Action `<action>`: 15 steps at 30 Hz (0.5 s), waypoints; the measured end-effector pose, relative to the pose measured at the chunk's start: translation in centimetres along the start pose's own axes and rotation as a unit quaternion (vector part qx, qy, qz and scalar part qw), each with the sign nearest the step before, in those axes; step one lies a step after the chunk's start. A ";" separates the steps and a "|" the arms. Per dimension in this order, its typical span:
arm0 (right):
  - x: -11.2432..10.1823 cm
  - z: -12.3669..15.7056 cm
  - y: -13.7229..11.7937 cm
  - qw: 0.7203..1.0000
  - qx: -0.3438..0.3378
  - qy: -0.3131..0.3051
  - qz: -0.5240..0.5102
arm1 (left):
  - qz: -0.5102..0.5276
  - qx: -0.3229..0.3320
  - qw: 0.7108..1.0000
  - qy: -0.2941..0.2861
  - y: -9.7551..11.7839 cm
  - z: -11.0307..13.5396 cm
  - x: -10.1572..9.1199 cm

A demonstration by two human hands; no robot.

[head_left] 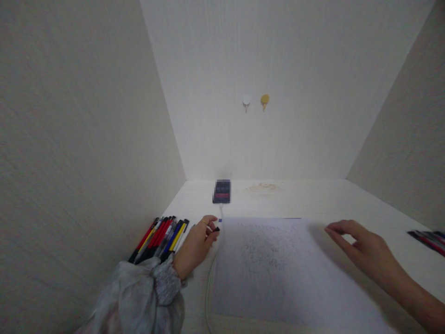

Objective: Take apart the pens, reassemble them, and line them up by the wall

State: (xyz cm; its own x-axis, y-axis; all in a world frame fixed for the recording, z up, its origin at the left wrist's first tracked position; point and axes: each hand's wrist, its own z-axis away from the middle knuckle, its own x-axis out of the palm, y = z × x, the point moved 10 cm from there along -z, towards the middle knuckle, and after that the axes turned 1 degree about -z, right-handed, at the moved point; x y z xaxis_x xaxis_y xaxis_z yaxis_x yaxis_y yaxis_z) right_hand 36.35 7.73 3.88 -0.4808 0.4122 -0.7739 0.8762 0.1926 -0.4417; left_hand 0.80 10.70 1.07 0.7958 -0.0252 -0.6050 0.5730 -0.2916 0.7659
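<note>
My left hand (196,243) is closed at the left edge of a large white sheet of paper (306,287), its fingers curled around a small black object (217,229). Only one end of that object shows, so its kind is unclear. Faint handwriting covers the upper middle of the sheet. Over the paper's right side hovers my right hand (363,246), thumb and index fingertip pressed together. Nothing shows between those fingertips. Beside my left wrist lies a row of pens (160,236) in red, black, yellow, blue and white.
A phone (222,191), its screen blurred, lies near the back wall. From it a white cable (207,292) runs down along the paper's left edge. More pens (429,241) lie far right. Two hooks, one white (246,100) and one yellow (264,99), are on the back wall.
</note>
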 end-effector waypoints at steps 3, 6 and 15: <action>2.1 0.0 -4.3 0.995 -0.017 -0.059 -0.081 | 0.203 -0.010 0.979 -0.009 1.2 0.2 0.3; 4.4 0.6 -9.8 0.980 -0.058 -0.125 -0.145 | 0.310 -0.015 0.950 -0.043 2.5 0.9 1.2; 7.9 4.8 -22.7 0.911 -0.260 -0.245 -0.205 | 0.388 -0.033 0.897 -0.209 4.9 3.0 4.8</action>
State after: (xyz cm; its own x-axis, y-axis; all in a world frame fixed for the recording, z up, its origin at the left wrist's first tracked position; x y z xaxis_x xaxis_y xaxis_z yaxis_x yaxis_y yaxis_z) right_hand 12.53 2.31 5.59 -0.6160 -0.2121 -0.7587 0.4559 0.6894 -0.5629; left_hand 6.83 6.32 1.25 0.8257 -0.5556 0.0979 -0.1006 0.0257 0.9946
